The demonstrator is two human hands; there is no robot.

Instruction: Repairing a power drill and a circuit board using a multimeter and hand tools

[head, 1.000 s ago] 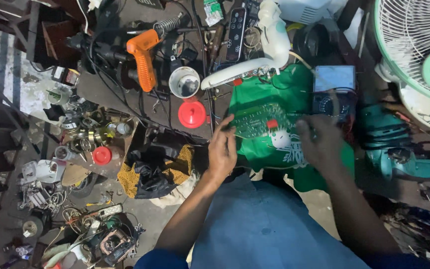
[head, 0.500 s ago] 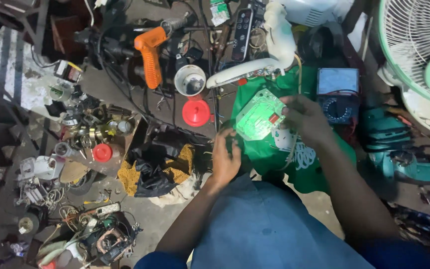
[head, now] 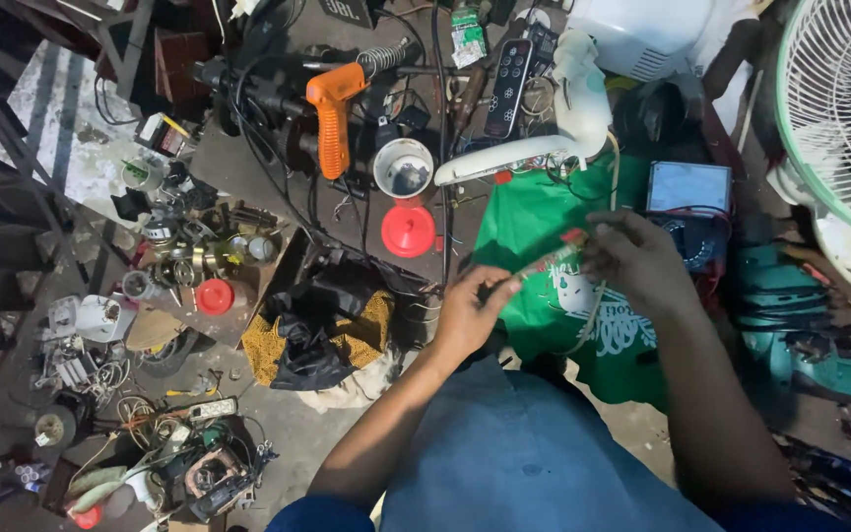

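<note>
Where the two hands meet above the green cloth [head: 529, 212], a small green circuit board [head: 549, 264] is held edge-on between them, so that it is seen as a thin strip. Its long axis is tilted, running from lower left, at the left hand [head: 470, 315], up to the right, at the right hand [head: 637, 261]. The left hand is closed in a pinch, thumb and forefinger gripping the board's lower end; the board thus lies up and to the right of that hand. The right hand is curled about the upper end, near a red part, though how firmly it is gripped cannot be told. A pale wire [head: 593, 310] is seen hanging beneath. Listed nearby: a blue-screened meter [head: 688, 189] just beyond the right hand, a red lid [head: 408, 231], an orange tool [head: 332, 113], a white fan [head: 839, 128].
</note>
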